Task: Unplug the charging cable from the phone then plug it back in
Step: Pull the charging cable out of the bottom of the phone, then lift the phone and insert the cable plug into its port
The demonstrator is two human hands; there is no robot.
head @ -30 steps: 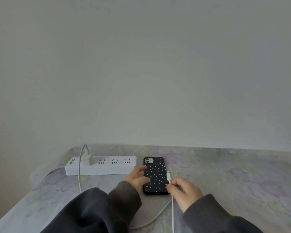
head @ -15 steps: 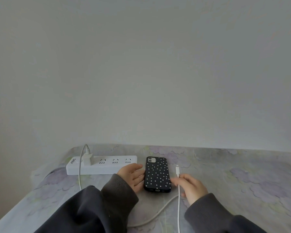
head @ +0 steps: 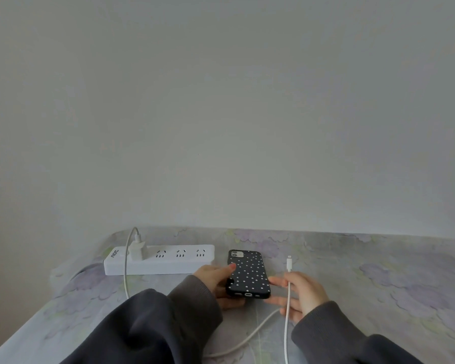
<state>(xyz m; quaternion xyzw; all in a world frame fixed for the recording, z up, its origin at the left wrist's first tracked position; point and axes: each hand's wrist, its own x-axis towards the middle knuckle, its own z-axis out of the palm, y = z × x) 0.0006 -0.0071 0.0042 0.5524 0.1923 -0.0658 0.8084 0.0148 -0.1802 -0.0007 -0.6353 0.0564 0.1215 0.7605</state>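
- A plain pale wall (head: 221, 101) fills the upper two thirds of the frame.
- The tabletop (head: 378, 271), under a cloth printed with faint purple flowers, spans the lower third.
- Two dark grey sleeves (head: 147, 327) come in from the bottom edge, one left of centre and one at lower right.
- A white power strip (head: 168, 261) lies at lower left of centre, with a white charger block (head: 136, 250) plugged into its left end.
- The phone (head: 248, 274), camera side up in a black case with white dots, sits just right of the strip in the lower centre, its port end toward the viewer and tipped up slightly.
- The left hand (head: 216, 281) grips the phone's left edge, thumb on the back and fingers curled beneath.
- The right hand (head: 304, 291) is at the phone's right edge, its fingers closed loosely around the charging cable (head: 288, 311), fingertips touching the case.
- The cable's connector (head: 289, 263) sticks up above that hand, unplugged and apart from the phone.
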